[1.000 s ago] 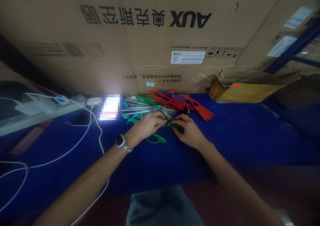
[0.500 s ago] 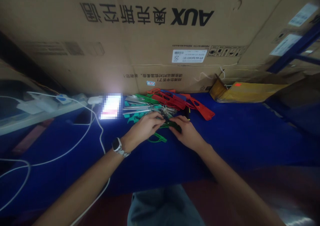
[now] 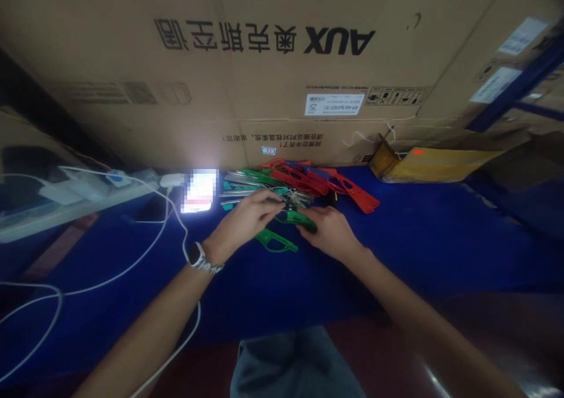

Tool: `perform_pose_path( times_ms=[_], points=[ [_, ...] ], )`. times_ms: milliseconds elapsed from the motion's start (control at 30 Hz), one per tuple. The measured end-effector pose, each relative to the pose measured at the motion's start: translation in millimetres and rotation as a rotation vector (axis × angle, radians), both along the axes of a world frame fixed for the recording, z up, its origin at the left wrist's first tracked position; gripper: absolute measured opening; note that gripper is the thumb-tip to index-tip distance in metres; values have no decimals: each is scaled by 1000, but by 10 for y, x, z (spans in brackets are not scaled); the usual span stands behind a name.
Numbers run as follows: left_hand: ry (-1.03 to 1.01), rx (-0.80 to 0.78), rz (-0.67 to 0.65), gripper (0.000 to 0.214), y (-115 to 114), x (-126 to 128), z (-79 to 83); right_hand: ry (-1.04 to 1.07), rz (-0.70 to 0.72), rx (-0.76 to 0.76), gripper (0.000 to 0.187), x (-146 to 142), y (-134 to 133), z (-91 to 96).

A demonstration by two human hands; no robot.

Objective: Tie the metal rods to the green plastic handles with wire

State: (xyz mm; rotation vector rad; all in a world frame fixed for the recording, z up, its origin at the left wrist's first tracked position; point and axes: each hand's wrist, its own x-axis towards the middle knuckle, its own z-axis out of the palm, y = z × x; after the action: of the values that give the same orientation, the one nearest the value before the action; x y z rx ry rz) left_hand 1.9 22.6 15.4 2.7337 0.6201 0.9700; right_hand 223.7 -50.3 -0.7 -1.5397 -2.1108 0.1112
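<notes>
My right hand is closed around a green plastic handle shell, which looks like half of a long lighter's body. Just left of it, my left hand has thumb and fingers pinched close to the shell's far end; whatever sits between them is too small to make out. Below the hands a second green handle shell, with a finger loop, lies on the blue table. Beyond my fingers is a heap of thin metal tubes, small metal parts and red handle shells.
A large cardboard box walls off the back of the blue table. A lit phone lies left of the heap. White cables and a power strip are further left. A yellow envelope stands back right.
My left hand has shifted slightly left and up, away from the right one. The green shell in my right hand now shows more fully. The view has tilted a little.
</notes>
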Motion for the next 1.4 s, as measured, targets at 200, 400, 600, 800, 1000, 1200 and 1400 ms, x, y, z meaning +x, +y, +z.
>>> perform_pose_path(
  times_ms=[200, 400, 600, 800, 1000, 1200, 1400],
  points=[
    [-41, 98, 4, 22, 78, -113, 30, 480, 265, -172, 29, -33, 462, 154],
    [-41, 179, 65, 22, 153, -135, -65, 691, 231, -315, 33, -120, 603, 98],
    [-13, 204, 69, 27, 142, -67, -129, 720, 193, -341, 33, -67, 520, 76],
    [-38, 282, 47, 28, 138, -29, -135, 723, 197, -369, 36, -20, 517, 91],
    [-55, 298, 42, 34, 134, -23, -145, 734, 193, -366, 37, -18, 502, 113],
    [-55, 292, 22, 34, 130, -20, -133, 780, 185, -397, 39, -34, 497, 126],
    [-77, 259, -8, 47, 132, -1, -138, 843, 168, -415, 37, -50, 485, 142]
  ],
)
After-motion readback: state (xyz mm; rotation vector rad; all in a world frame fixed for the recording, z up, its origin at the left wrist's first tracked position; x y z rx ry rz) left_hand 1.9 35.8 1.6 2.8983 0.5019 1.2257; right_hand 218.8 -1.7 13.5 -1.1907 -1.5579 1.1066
